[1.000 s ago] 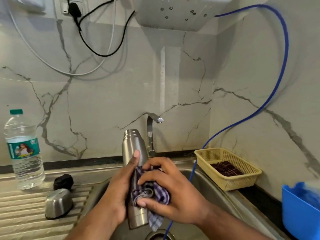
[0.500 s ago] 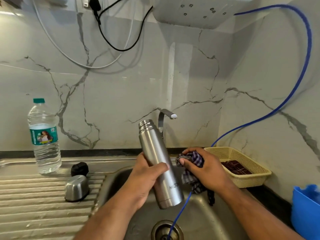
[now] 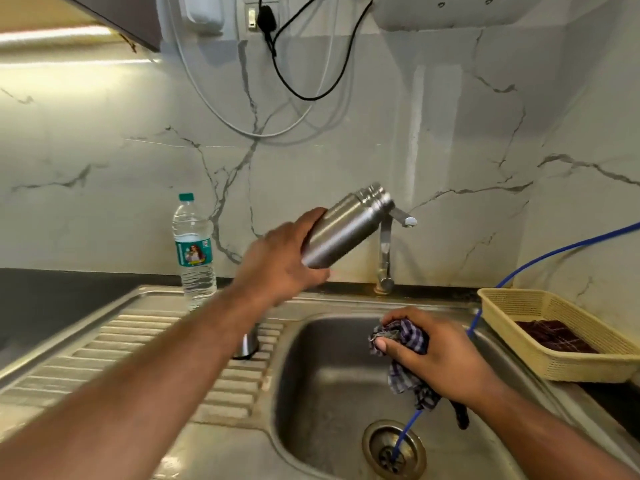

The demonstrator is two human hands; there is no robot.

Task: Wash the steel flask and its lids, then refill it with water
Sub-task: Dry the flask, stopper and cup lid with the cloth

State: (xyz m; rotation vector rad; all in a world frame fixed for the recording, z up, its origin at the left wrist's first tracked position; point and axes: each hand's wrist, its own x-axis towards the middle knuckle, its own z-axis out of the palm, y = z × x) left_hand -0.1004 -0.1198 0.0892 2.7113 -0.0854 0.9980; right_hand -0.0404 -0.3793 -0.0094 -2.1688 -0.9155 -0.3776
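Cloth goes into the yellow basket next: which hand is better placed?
Right, probably. The right hand grips the checked cloth over the sink, and the basket sits on its side. The left hand holds the flask, tilted, farther left.

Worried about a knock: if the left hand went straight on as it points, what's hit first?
Likely the tap: the flask the left hand grips overlaps its spout, though depth is unclear.

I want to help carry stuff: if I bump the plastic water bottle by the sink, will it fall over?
Probably quite easily: the plastic water bottle is tall and narrow, standing upright by the draining board. Its clear walls look thin, so squeezing would likely dent it. Lying down, its round body might roll.
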